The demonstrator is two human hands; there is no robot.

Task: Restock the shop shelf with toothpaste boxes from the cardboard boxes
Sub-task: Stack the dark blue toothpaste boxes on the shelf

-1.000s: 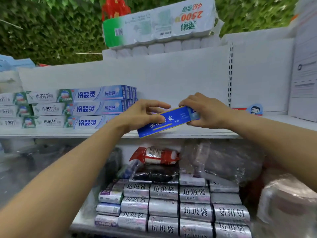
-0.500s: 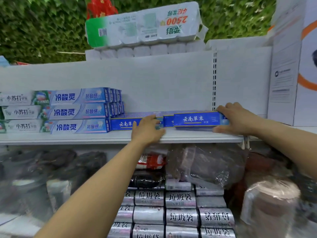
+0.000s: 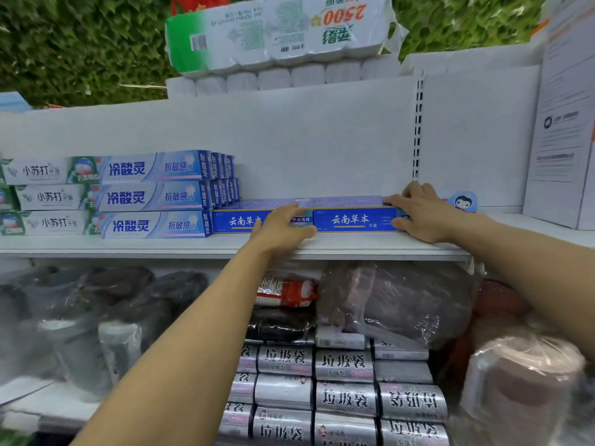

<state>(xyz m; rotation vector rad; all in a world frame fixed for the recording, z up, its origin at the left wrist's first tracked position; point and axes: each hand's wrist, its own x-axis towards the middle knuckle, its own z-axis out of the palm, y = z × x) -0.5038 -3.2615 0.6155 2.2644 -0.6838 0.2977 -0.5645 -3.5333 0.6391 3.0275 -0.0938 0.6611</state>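
Note:
Two rows of dark blue toothpaste boxes lie end to end on the white shelf (image 3: 161, 246). My left hand (image 3: 280, 230) presses flat against the front face of the left blue box (image 3: 235, 220). At the right end of the right blue box (image 3: 351, 219), my right hand (image 3: 421, 214) holds it with fingers over the top and thumb at the front. More blue boxes lie behind these two. To the left stand a stack of light blue toothpaste boxes (image 3: 151, 196) and a stack of white-and-green ones (image 3: 48, 196).
A pack of toilet paper (image 3: 280, 30) lies on top of the shelf unit. A tall white carton (image 3: 563, 140) stands on the shelf at the right. The shelf below holds silver rolls of bin bags (image 3: 344, 397) and plastic-wrapped goods (image 3: 402, 304).
One second ago both hands held a blue box in the air before the shelf. It now lies on the shelf in line with the other blue boxes, pushed back and squared up.

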